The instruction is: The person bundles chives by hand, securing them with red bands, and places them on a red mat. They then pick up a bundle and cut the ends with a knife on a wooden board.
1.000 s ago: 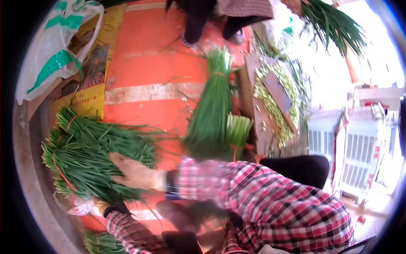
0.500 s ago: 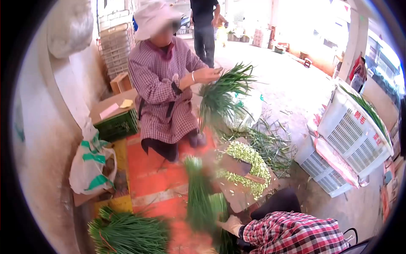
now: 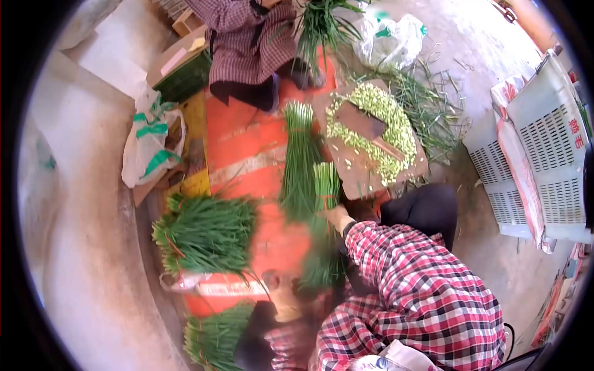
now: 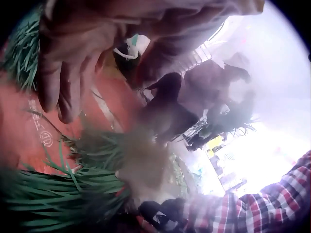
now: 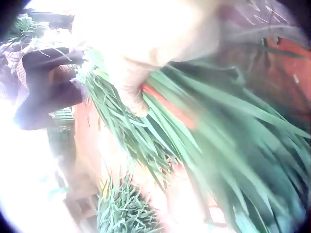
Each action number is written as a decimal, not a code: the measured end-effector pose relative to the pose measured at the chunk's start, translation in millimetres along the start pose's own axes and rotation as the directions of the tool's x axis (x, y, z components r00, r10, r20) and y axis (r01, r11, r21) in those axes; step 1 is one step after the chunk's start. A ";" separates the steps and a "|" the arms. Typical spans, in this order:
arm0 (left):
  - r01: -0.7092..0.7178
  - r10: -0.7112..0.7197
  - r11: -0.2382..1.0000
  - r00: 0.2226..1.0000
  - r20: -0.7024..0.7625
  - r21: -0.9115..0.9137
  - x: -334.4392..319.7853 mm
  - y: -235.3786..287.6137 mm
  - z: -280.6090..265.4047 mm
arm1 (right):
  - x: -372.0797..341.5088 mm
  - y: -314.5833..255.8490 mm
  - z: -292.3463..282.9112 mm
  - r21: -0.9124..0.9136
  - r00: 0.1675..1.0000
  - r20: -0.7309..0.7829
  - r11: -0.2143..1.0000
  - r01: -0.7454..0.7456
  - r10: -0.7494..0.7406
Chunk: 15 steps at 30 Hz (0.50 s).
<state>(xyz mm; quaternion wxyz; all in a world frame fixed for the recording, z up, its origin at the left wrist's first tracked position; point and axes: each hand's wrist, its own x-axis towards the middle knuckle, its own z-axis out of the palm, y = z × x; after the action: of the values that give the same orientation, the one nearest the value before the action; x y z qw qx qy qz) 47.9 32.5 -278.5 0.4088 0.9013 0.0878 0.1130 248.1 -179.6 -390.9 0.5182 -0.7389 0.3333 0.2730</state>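
Note:
My gloved right hand (image 3: 337, 217) grips a bundle of green chives (image 3: 327, 185) near its red band, beside the cutting board. In the right wrist view the thumb (image 5: 133, 99) curls over the stalks and the long leaves fan out below. My left hand (image 3: 286, 300) is blurred in the head view, low in the middle, near the hanging leaves. Seen from the left wrist, its gloved fingers (image 4: 70, 87) hang loosely extended with nothing held. A second banded chive bundle (image 3: 298, 154) lies just beyond the gripped one, on the orange sheet (image 3: 272, 247).
Chive bundles are piled (image 3: 207, 232) at left, with more (image 3: 213, 337) nearer me. A cleaver (image 3: 365, 123) lies among chopped stalks on the cutting board (image 3: 346, 176). Opposite sits another person (image 3: 247, 43) with chives. White crates (image 3: 544, 142) stand at right, a plastic bag (image 3: 151, 139) by the wall.
My right hand has gone from the left pile to the bundle by the board and grips it. My left hand has left the pile's near edge. The head view tipped up, then down again.

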 end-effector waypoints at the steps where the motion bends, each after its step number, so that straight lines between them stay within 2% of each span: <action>1: 0.284 -0.312 0.910 0.949 -0.049 -0.302 -12.0 -15.9 4.8 | 42.8 34.7 19.3 0.176 0.964 0.244 0.973 -0.147 0.101; 2: 0.470 -0.508 0.647 0.853 0.121 -0.600 -13.1 -15.4 -8.0 | 8.8 19.6 6.9 0.117 0.988 0.153 0.992 -0.053 0.035; 3: 0.567 -0.716 0.359 0.677 0.171 -0.742 7.9 44.7 -20.6 | -47.3 -6.4 -12.5 0.044 0.997 0.067 0.998 0.039 -0.042; 4: 0.521 -0.586 0.512 0.793 0.166 -0.683 8.5 50.4 -26.5 | -91.7 -26.5 -27.2 0.073 0.989 0.069 0.989 0.125 -0.130; 5: 0.441 -0.438 0.651 0.883 0.169 -0.618 9.0 51.2 -37.2 | -101.2 -25.0 -29.6 0.058 0.985 0.086 0.988 0.142 -0.147; 6: 0.446 -0.461 0.703 0.879 0.123 -0.553 9.1 44.0 -39.0 | -111.2 -20.0 -31.0 0.205 0.931 0.259 0.956 0.209 -0.259; 7: 0.578 -0.632 0.406 0.737 0.240 -0.708 27.4 105.9 -56.7 | -122.0 -20.0 -31.6 0.355 0.828 0.412 0.904 0.239 -0.381; 8: 0.610 -0.597 0.434 0.746 0.295 -0.663 28.7 107.5 -65.3 | -133.2 -21.3 -31.4 0.343 0.802 0.442 0.902 0.263 -0.402; 9: 0.634 -0.562 0.464 0.751 0.348 -0.618 26.9 105.2 -76.0 | -146.7 -25.3 -33.6 0.264 0.777 0.345 0.848 0.459 -0.527; 10: 0.605 -0.567 0.463 0.764 0.308 -0.648 23.2 96.8 -80.3 | -157.7 -31.7 -38.0 0.168 0.713 0.252 0.756 0.633 -0.654; 11: 0.552 -0.451 0.548 0.828 0.334 -0.628 19.4 84.1 -81.2 | -171.2 -43.3 -45.4 0.165 0.681 0.282 0.734 0.659 -0.676; 12: 0.485 -0.328 0.631 0.874 0.359 -0.606 14.8 79.4 -84.5 | -187.0 -57.6 -54.1 0.223 0.564 0.317 0.638 0.737 -0.762; 13: 0.455 -0.331 0.633 0.890 0.313 -0.626 13.8 89.2 -88.7 | -202.9 -71.9 -62.0 0.288 0.436 0.343 0.535 0.795 -0.832; 14: 0.509 -0.344 0.586 0.861 0.375 -0.630 20.3 108.8 -90.9 | -218.1 -84.7 -69.2 0.398 0.374 0.344 0.495 0.773 -0.861; 15: 0.563 -0.349 0.537 0.826 0.442 -0.628 28.9 132.1 -94.6 | -234.9 -98.6 -75.9 0.407 0.174 0.237 0.260 0.876 -0.956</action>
<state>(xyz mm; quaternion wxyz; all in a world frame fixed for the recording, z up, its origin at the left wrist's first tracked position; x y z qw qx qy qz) 58.3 21.6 -114.2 0.7587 0.6083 0.2134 -0.0939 181.2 -178.6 -133.5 0.6993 -0.6552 -0.2837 0.0330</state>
